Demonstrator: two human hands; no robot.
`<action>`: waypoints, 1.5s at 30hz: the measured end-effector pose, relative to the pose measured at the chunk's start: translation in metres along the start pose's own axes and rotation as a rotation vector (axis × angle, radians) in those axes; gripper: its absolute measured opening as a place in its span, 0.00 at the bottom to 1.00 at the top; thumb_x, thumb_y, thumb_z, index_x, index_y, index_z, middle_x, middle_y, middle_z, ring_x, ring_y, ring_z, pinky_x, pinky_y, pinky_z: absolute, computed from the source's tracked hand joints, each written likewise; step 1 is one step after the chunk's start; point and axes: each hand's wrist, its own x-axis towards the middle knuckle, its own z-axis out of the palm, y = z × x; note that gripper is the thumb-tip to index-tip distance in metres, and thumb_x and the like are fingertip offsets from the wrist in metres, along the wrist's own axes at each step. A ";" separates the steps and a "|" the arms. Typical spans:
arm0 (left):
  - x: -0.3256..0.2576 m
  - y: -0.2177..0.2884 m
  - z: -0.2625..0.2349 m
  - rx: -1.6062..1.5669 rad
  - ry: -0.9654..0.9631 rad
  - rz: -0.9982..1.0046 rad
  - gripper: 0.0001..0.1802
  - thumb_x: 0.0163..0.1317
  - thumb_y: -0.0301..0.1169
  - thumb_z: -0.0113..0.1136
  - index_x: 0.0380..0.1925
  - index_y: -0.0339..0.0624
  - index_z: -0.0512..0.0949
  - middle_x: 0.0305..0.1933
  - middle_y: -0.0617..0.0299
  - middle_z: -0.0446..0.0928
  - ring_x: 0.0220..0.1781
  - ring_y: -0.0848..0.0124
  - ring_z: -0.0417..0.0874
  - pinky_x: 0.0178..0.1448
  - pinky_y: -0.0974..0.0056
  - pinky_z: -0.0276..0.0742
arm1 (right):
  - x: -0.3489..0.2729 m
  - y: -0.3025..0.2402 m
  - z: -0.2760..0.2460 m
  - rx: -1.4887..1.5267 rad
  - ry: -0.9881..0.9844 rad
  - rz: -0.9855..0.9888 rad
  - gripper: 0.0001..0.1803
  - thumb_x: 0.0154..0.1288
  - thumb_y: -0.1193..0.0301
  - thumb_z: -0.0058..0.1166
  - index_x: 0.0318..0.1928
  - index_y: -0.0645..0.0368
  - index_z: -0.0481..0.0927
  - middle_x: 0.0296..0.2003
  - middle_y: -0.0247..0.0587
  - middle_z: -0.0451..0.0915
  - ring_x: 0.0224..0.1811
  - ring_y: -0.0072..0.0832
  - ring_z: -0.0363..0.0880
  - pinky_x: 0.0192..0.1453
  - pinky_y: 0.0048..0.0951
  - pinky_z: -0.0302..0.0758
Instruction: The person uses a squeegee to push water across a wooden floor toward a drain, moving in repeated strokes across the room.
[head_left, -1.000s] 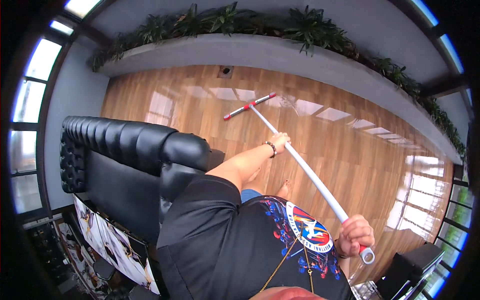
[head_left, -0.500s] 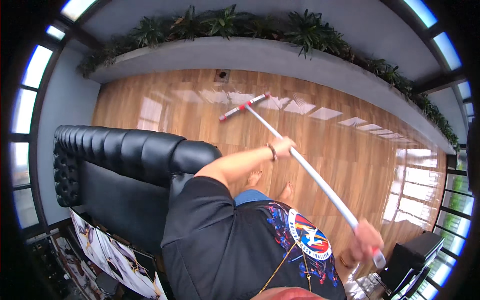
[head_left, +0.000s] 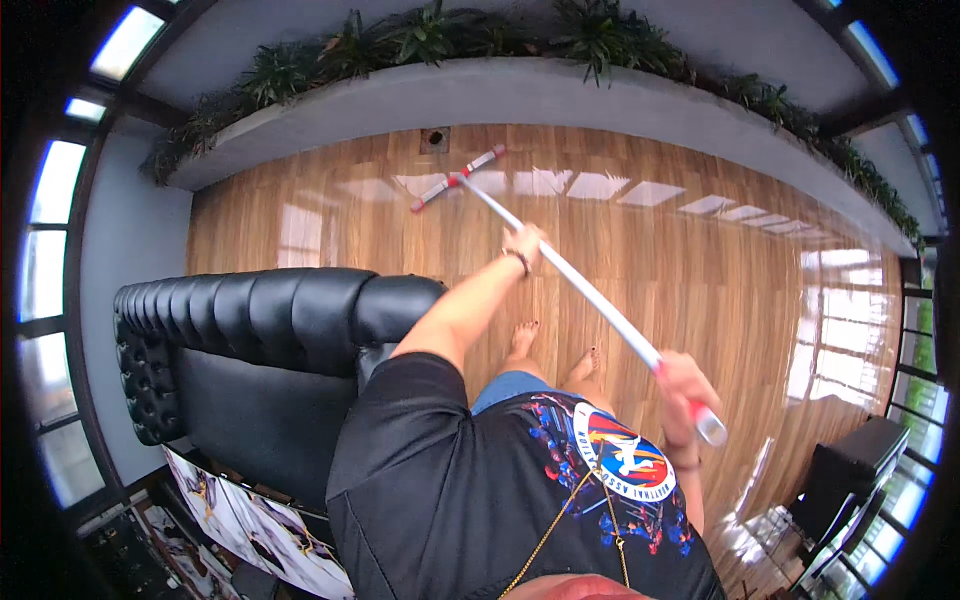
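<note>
A long-handled floor squeegee (head_left: 600, 302) slants across the floor in front of me, its pale pole running from lower right to upper left. Its red and silver head (head_left: 459, 179) lies on the shiny wood-look floor (head_left: 640, 260), just below a square drain (head_left: 435, 140). My left hand (head_left: 523, 244), with a bracelet at the wrist, is wrapped round the middle of the pole. Close to the pole's near end, my right hand (head_left: 683, 392) grips it beside the red grip parts. The palm sides of both hands are hidden.
A black tufted leather sofa (head_left: 260, 315) stands at my left, near my arm. Along the far wall runs a grey planter (head_left: 560, 95) with green plants. A marble-patterned table (head_left: 250, 525) is at lower left, and black furniture (head_left: 850, 465) at lower right.
The squeegee head has moved away from me and slightly left, closer to the drain. Both hands have gone forward and left with the pole, still gripping it.
</note>
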 end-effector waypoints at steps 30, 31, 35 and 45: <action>-0.192 0.017 0.456 0.535 -1.953 0.630 0.22 0.51 0.49 0.65 0.38 0.44 0.81 0.33 0.53 0.81 0.36 0.60 0.81 0.43 0.59 0.74 | -0.186 -0.121 -0.185 -0.343 1.234 -0.421 0.18 0.67 0.55 0.48 0.29 0.56 0.72 0.19 0.25 0.58 0.16 0.15 0.55 0.22 0.18 0.55; -0.186 0.026 0.445 0.576 -1.897 0.632 0.22 0.51 0.48 0.65 0.39 0.44 0.80 0.33 0.54 0.82 0.37 0.61 0.81 0.44 0.60 0.74 | -0.188 -0.120 -0.185 -0.324 1.208 -0.430 0.18 0.67 0.55 0.48 0.29 0.56 0.72 0.18 0.25 0.58 0.15 0.14 0.54 0.22 0.18 0.55; -0.165 0.046 0.398 0.600 -1.755 0.504 0.21 0.51 0.45 0.66 0.39 0.44 0.80 0.33 0.56 0.81 0.38 0.65 0.79 0.45 0.63 0.73 | -0.165 -0.118 -0.168 -0.237 1.168 -0.471 0.18 0.67 0.54 0.48 0.29 0.55 0.74 0.18 0.23 0.58 0.14 0.12 0.53 0.21 0.17 0.55; -0.066 0.078 0.278 0.628 -1.153 0.578 0.17 0.47 0.40 0.71 0.23 0.39 0.77 0.24 0.59 0.77 0.28 0.72 0.75 0.34 0.63 0.71 | -0.076 -0.035 -0.109 -0.092 1.100 -0.469 0.15 0.72 0.59 0.41 0.28 0.50 0.65 0.16 0.24 0.59 0.10 0.13 0.52 0.16 0.17 0.53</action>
